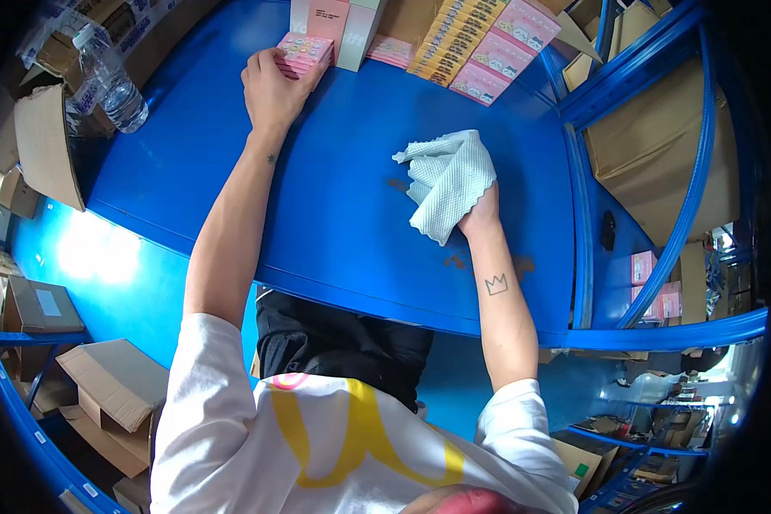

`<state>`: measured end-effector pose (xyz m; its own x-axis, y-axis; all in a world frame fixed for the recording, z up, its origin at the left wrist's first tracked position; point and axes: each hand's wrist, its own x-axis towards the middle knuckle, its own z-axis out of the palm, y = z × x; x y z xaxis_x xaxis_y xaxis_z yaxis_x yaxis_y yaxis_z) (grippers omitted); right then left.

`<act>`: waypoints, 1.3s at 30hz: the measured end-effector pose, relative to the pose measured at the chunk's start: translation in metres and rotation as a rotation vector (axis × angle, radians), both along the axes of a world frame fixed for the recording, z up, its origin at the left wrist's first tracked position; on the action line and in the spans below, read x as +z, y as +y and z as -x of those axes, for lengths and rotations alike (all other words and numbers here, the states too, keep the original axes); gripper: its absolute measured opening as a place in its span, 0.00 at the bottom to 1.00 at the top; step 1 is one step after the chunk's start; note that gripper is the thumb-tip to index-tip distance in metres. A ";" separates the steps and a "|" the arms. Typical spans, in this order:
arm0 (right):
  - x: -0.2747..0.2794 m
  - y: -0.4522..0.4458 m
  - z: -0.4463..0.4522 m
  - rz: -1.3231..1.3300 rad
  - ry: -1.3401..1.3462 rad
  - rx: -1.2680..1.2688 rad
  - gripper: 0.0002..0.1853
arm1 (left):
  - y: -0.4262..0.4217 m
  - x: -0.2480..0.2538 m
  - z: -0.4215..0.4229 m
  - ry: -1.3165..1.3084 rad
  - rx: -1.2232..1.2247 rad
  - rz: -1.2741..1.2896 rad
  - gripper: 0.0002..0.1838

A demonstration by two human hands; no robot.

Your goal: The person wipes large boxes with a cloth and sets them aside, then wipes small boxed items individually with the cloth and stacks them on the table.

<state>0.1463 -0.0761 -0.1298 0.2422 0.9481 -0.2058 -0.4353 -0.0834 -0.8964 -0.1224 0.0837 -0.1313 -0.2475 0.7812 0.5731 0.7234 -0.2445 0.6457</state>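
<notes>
My left hand [274, 92] has its fingers wrapped round a stack of small pink packs [307, 53] at the upper left of the blue shelf [343, 171]. Right behind that stack stand a pink box [326, 19] and a pale green-white box [357, 34]. A light green cloth [451, 182] hangs from my right hand [482, 208], over the right part of the shelf. The cloth covers most of that hand's fingers. Brown marks [454, 262] show on the blue surface near it.
Rows of yellow packs [454, 38] and pink boxes [499, 58] stand at the back right. A clear bottle [111, 81] is at the left beside an open carton [50, 146]. Blue rack posts [580, 223] bound the right side.
</notes>
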 end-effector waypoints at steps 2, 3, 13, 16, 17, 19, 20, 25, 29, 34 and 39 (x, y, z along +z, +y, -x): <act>0.001 0.001 0.000 -0.009 0.001 0.008 0.22 | 0.000 0.000 0.000 0.015 0.011 0.001 0.40; 0.001 0.001 0.001 -0.014 0.003 0.012 0.22 | 0.000 0.000 0.000 0.023 0.016 0.001 0.40; 0.000 0.000 0.000 -0.020 0.021 0.032 0.22 | -0.002 0.004 -0.001 -0.011 -0.010 0.064 0.44; 0.000 0.002 0.001 -0.037 0.031 0.016 0.22 | 0.001 -0.001 0.000 0.042 0.009 -0.046 0.45; -0.001 0.002 0.001 -0.042 0.036 0.006 0.22 | 0.002 -0.004 -0.001 0.067 0.015 -0.098 0.46; -0.003 -0.001 0.002 -0.047 0.055 -0.015 0.22 | 0.002 -0.004 -0.003 0.107 0.010 -0.151 0.46; -0.004 -0.004 0.001 -0.030 0.047 -0.015 0.23 | -0.002 -0.007 -0.005 0.099 0.008 -0.163 0.47; 0.003 -0.003 0.002 -0.010 0.034 -0.014 0.25 | -0.001 -0.005 -0.004 0.061 -0.013 -0.201 0.48; 0.008 -0.005 0.005 0.005 -0.003 -0.015 0.26 | 0.001 -0.008 0.000 -0.046 -0.047 -0.094 0.47; 0.016 -0.009 0.011 0.041 -0.076 -0.044 0.27 | -0.007 -0.003 -0.003 -0.210 -0.085 0.007 0.42; 0.009 -0.006 0.005 0.001 0.000 -0.056 0.26 | -0.030 0.003 -0.021 0.315 -0.387 -0.506 0.29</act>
<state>0.1417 -0.0825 -0.1209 0.2944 0.9331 -0.2064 -0.4393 -0.0596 -0.8963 -0.1013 0.0541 -0.1282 0.2313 0.3989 0.8874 0.6577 -0.7362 0.1595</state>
